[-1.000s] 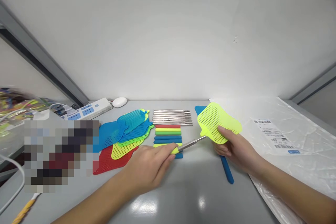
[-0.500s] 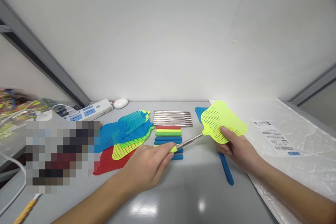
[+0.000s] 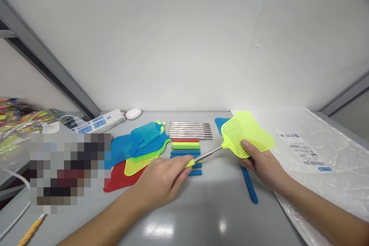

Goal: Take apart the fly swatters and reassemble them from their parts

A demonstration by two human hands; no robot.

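A yellow-green fly swatter (image 3: 246,132) is held above the table between my two hands. My left hand (image 3: 163,177) wraps round its yellow handle, from which a thin metal rod (image 3: 209,154) runs to the perforated head. My right hand (image 3: 261,165) pinches that head near its lower edge, thumb on top. Beneath it lies a blue swatter (image 3: 250,188), partly covered. Left of centre, blue heads (image 3: 122,148), yellow-green heads (image 3: 140,167) and a red head (image 3: 118,178) overlap. Metal rods (image 3: 190,130) lie in a row, with coloured handles (image 3: 186,147) below, some hidden by my left hand.
A white plastic mailing bag (image 3: 340,188) with a printed label covers the right side. At the back left are a power strip (image 3: 115,118) and a rounded white object (image 3: 133,113). A blurred-out patch (image 3: 69,173) and cables occupy the left.
Almost nothing differs. The whole view has shifted very slightly; both hands keep the same hold on the yellow-green fly swatter.
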